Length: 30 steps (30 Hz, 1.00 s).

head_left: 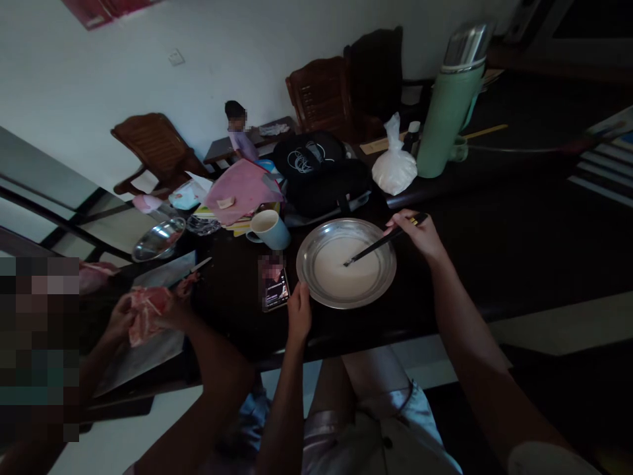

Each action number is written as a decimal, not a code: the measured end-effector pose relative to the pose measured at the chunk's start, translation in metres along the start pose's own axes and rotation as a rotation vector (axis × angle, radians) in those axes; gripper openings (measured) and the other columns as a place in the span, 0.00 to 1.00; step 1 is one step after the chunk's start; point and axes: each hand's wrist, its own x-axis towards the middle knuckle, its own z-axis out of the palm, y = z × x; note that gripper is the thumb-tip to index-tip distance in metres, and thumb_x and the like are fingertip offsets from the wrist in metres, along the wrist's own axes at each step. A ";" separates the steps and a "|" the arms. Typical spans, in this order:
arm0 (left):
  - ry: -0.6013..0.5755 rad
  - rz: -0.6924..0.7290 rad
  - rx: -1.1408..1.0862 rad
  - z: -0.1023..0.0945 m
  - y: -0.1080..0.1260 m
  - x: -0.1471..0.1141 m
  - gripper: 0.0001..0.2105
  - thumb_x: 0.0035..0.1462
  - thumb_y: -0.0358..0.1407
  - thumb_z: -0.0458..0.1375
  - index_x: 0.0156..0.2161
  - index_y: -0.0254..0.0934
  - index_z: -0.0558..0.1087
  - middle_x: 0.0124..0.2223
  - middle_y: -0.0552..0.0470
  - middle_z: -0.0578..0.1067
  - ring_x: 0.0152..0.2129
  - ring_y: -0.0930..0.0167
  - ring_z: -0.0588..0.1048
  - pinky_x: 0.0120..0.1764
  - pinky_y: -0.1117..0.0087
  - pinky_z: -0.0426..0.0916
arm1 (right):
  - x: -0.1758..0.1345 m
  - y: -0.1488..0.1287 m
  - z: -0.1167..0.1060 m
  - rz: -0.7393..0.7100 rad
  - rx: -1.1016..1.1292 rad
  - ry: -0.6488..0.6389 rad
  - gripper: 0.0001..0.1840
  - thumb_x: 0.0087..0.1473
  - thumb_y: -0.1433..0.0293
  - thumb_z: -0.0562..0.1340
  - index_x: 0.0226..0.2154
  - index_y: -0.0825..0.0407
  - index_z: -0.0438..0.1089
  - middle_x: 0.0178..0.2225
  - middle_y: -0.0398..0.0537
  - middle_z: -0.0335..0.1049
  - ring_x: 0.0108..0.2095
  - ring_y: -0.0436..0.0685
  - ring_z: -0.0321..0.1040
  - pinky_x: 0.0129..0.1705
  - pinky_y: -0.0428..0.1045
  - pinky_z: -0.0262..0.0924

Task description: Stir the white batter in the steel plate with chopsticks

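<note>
A wide metal bowl [310, 245] with a pale white liquid mixture [336, 280] stands on the dark table before me. My left hand [299, 310] grips its near left rim, thumb and fingers closed on the edge. Dark chopsticks [373, 247] are held in my right hand [418, 232] above the right rim; they slant down to the left, their tips in the mixture. Left of the bowl lies a phone [275, 287] with a lit screen, close to my left hand. A light blue mug [274, 232] stands behind the phone.
At left, another person's hands hold raw meat [148, 310] over a cutting board [148, 359], near a knife [201, 265] and a smaller metal bowl [141, 251]. Behind my bowl are black bags [321, 188], a tied bag of white powder [394, 168] and a tall green flask [448, 122].
</note>
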 end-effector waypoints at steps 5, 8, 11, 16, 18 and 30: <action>0.004 -0.008 0.002 0.000 0.002 0.000 0.26 0.57 0.57 0.47 0.29 0.34 0.70 0.28 0.53 0.71 0.27 0.73 0.66 0.33 0.74 0.62 | -0.002 0.002 0.006 0.026 0.007 -0.154 0.18 0.52 0.52 0.62 0.27 0.49 0.75 0.26 0.46 0.78 0.31 0.57 0.75 0.38 0.51 0.67; 0.011 -0.013 0.012 0.000 0.003 0.000 0.25 0.57 0.56 0.47 0.30 0.34 0.71 0.28 0.53 0.71 0.27 0.73 0.66 0.33 0.73 0.63 | -0.001 0.002 0.007 -0.016 -0.018 -0.120 0.18 0.52 0.52 0.62 0.27 0.49 0.75 0.28 0.46 0.78 0.34 0.57 0.75 0.41 0.51 0.66; 0.014 -0.008 0.009 0.001 0.003 -0.001 0.25 0.58 0.56 0.47 0.33 0.33 0.72 0.29 0.52 0.72 0.29 0.72 0.67 0.34 0.73 0.63 | 0.000 0.001 0.003 -0.007 -0.011 -0.006 0.18 0.52 0.52 0.62 0.26 0.50 0.74 0.25 0.46 0.77 0.30 0.56 0.75 0.39 0.51 0.66; 0.020 -0.015 0.021 0.001 0.002 -0.001 0.26 0.57 0.56 0.46 0.30 0.33 0.71 0.27 0.53 0.70 0.27 0.73 0.66 0.32 0.74 0.62 | -0.002 0.001 0.005 0.029 0.005 -0.117 0.19 0.52 0.52 0.61 0.26 0.50 0.74 0.24 0.46 0.77 0.29 0.57 0.75 0.37 0.51 0.67; 0.027 -0.019 0.028 0.000 0.002 -0.001 0.26 0.57 0.56 0.46 0.29 0.34 0.70 0.26 0.54 0.68 0.26 0.74 0.64 0.31 0.74 0.61 | -0.003 0.000 0.008 0.006 -0.009 -0.174 0.19 0.52 0.52 0.61 0.27 0.49 0.75 0.27 0.46 0.78 0.32 0.57 0.75 0.39 0.51 0.66; 0.004 -0.007 0.005 0.000 0.001 0.000 0.25 0.58 0.55 0.46 0.32 0.34 0.71 0.29 0.52 0.71 0.29 0.72 0.67 0.34 0.73 0.63 | -0.002 -0.001 0.009 0.012 0.001 -0.174 0.19 0.52 0.52 0.61 0.27 0.49 0.75 0.27 0.46 0.78 0.32 0.57 0.75 0.39 0.51 0.67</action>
